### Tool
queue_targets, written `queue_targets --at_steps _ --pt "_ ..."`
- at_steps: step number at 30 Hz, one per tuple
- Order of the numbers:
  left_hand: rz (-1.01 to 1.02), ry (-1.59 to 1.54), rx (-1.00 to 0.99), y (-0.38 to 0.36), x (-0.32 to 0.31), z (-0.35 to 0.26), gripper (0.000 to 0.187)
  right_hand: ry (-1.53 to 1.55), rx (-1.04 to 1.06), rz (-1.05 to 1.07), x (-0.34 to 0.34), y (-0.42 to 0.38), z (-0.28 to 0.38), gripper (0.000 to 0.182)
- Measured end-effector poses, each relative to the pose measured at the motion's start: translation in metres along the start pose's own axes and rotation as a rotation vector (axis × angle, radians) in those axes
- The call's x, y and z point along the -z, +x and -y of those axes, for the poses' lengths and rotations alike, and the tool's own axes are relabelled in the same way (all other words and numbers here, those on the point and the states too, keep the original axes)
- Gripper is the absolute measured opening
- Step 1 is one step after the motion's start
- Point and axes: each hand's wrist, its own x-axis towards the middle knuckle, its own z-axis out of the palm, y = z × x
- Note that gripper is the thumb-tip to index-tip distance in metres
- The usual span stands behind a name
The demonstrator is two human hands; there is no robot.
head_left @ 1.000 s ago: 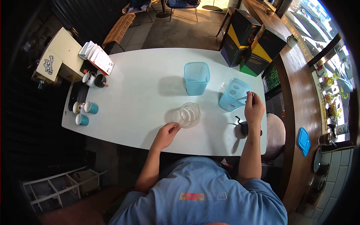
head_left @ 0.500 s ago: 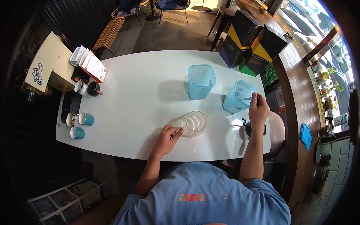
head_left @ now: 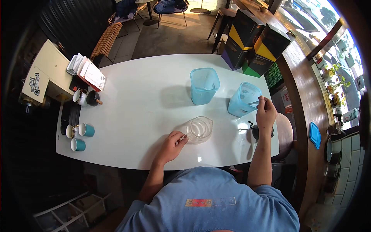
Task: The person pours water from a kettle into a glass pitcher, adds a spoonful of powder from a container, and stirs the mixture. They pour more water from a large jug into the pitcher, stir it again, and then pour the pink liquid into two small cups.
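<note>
My left hand [head_left: 170, 147] pinches the handle of a clear glass jug [head_left: 199, 130], which stands upright on the white table. No contents can be made out in the jug. Farther right, my right hand [head_left: 266, 114] grips the handle end of a spoon [head_left: 252, 103]. The spoon slants over the rim into a light-blue translucent container [head_left: 239, 106], and its lower end is hidden. To the left of that stands a second blue container [head_left: 205, 91], untouched. A black-handled item [head_left: 256, 131] sits partly behind my right wrist.
Teal cups [head_left: 86, 130] and a dark bowl with a wooden handle [head_left: 93, 98] occupy the left side of the white table [head_left: 135, 104]. Several black boxes [head_left: 247, 42] are stacked at the back right. A blue lid [head_left: 315, 135] lies on the wooden counter [head_left: 299, 92].
The view has shifted slightly. My left hand stays at the jug's handle, and my right hand keeps the spoon at the container's rim, with little visible movement.
</note>
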Motion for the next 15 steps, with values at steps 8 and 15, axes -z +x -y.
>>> queue_targets --at_steps 8,15 --pt "0.004 -0.008 0.044 0.001 0.001 -0.004 0.022 0.067 -0.124 -0.115 0.01 0.003 0.006 0.028" --pt "0.082 -0.021 0.137 0.0 0.005 -0.007 0.021 0.24 -0.095 -0.277 0.028 0.005 0.008 0.028"
